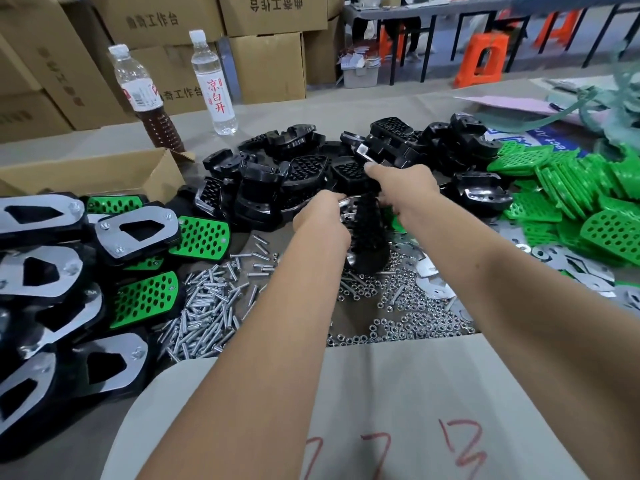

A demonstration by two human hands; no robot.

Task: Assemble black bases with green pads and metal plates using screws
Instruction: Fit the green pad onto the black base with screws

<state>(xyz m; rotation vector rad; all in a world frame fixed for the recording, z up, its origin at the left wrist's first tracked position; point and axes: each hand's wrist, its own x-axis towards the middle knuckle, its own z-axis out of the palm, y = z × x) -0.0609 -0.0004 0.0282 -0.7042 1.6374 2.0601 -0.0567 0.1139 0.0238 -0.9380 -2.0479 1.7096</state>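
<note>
The heap of black bases [311,168] is the landmark. Left of it lie finished units [135,233]; right of it, green pads [571,188]; in front of it, screws [207,306] and nuts [408,323]. Just in front of the heap both hands hold one black base [369,233] on edge: the left hand [320,216] grips its near side, and the right hand [403,188] curls over its top. I judge that the base should be turned flat first, so that the holes can line up.
</note>
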